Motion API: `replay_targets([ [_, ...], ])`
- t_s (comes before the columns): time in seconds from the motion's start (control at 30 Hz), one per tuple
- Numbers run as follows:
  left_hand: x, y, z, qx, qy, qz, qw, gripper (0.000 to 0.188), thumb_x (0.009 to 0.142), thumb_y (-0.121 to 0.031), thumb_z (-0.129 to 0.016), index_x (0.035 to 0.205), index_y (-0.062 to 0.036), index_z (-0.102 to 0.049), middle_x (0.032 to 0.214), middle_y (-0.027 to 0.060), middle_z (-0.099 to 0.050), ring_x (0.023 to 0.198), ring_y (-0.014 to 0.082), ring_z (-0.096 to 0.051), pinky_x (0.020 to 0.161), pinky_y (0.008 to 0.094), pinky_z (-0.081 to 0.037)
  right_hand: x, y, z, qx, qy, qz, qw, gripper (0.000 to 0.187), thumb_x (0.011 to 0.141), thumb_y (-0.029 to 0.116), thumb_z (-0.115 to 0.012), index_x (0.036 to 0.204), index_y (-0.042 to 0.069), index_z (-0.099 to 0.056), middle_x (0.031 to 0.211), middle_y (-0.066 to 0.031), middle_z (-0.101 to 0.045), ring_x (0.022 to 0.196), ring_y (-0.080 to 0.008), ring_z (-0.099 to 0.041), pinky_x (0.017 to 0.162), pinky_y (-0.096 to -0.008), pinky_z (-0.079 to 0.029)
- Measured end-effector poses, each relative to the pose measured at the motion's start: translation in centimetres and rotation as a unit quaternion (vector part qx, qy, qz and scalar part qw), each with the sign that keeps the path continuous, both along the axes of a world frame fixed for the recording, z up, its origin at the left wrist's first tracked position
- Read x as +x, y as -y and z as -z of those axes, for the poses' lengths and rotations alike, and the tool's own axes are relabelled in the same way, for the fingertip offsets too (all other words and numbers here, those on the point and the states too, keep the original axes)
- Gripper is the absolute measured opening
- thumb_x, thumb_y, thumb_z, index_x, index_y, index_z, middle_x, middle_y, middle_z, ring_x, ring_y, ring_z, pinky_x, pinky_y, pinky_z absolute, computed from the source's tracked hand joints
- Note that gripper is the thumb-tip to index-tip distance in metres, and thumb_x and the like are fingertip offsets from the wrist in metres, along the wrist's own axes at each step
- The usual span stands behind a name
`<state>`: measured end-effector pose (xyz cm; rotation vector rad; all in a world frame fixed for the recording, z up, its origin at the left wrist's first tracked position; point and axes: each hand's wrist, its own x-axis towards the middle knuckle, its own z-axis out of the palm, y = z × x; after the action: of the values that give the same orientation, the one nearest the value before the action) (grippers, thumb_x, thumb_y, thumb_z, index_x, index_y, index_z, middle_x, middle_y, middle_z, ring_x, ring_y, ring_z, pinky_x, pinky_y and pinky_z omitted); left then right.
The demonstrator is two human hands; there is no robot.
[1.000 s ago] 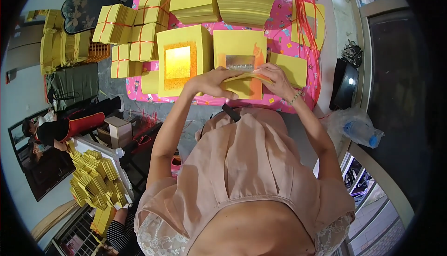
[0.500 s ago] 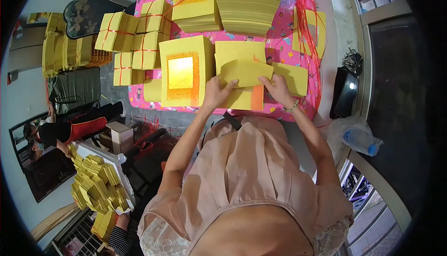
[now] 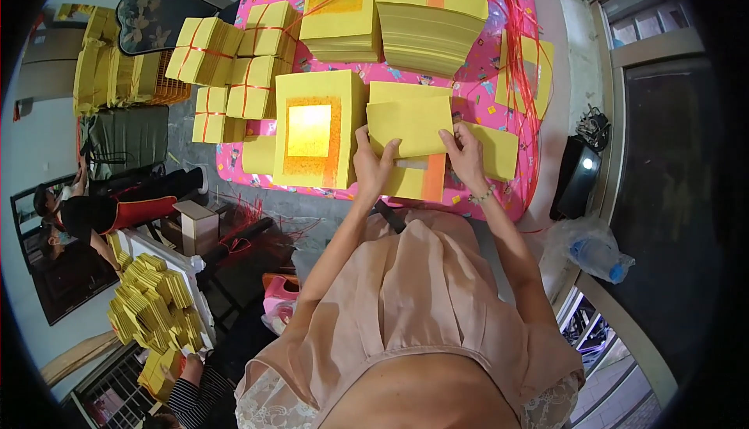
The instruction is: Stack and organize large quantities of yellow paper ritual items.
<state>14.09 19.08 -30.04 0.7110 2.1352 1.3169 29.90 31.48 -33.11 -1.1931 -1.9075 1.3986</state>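
Note:
Between my two hands is a folded yellow paper sheet, its blank side up. My left hand grips its lower left corner, thumb on top. At the lower right edge, my right hand pinches it between thumb and fingers; a beaded bracelet circles that wrist. Beneath lies more yellow paper with an orange strip, partly covered by the sheet. Just left of my left hand stands a thick stack of yellow paper, topped by a shiny gold square in an orange frame.
Tall yellow paper stacks stand at the back of the pink patterned table. Bundles tied with red ribbon sit at left; loose red ribbon hangs at right. Other people work at lower left beside a white table of yellow bundles.
The sheet's raised, curled flap now lies flatter, its upper edge farther from me. Both hands still grip its near side, and my right thumb has shifted to the sheet's edge. The view has shifted slightly.

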Motion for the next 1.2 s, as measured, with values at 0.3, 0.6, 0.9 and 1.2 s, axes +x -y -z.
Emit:
replay_targets([
  [0.3,0.6,-0.3,0.6,0.011,-0.104,0.001,0.995,0.064,0.087,-0.016,-0.068,0.136,-0.0017,-0.030,0.114,0.0287,-0.060,0.095,0.0404,-0.065,0.078,0.0440,-0.053,-0.4,0.1,-0.8,0.005,0.043,0.012,0.999,0.026,0.092,0.020,-0.065,0.079,0.001,-0.052,0.056,-0.0021,-0.045,0.051,-0.0097,-0.039,0.048,-0.0310,-0.033],
  [0.6,0.5,-0.2,1.5,-0.046,-0.203,0.057,0.977,0.050,0.090,-0.019,-0.065,0.134,-0.0072,-0.044,0.108,0.0220,-0.049,0.089,0.0399,-0.056,0.074,0.0468,-0.048,-0.7,0.1,-0.8,0.005,0.045,0.023,0.999,0.027,0.091,0.021,-0.065,0.079,0.001,-0.053,0.056,-0.0024,-0.045,0.050,-0.0107,-0.040,0.048,-0.0319,-0.033],
  [0.9,0.6,-0.4,1.5,-0.076,-0.173,0.043,0.981,0.046,0.089,-0.020,-0.067,0.131,-0.0121,-0.049,0.107,0.0182,-0.051,0.088,0.0363,-0.058,0.073,0.0443,-0.050,-0.7,-0.1,-0.2,0.012,0.055,0.024,0.998,0.029,0.091,0.022,-0.065,0.077,0.001,-0.052,0.054,-0.0042,-0.045,0.048,-0.0135,-0.041,0.048,-0.0340,-0.034],
  [1.2,0.7,-0.8,1.1,-0.073,-0.212,0.052,0.973,0.047,0.087,-0.016,-0.067,0.129,-0.0088,-0.048,0.112,0.0220,-0.048,0.095,0.0415,-0.056,0.076,0.0476,-0.049,-0.8,-0.1,-0.6,0.005,0.074,0.024,0.997,0.031,0.091,0.023,-0.065,0.076,0.001,-0.050,0.054,-0.0056,-0.044,0.048,-0.0156,-0.041,0.048,-0.0356,-0.034],
])
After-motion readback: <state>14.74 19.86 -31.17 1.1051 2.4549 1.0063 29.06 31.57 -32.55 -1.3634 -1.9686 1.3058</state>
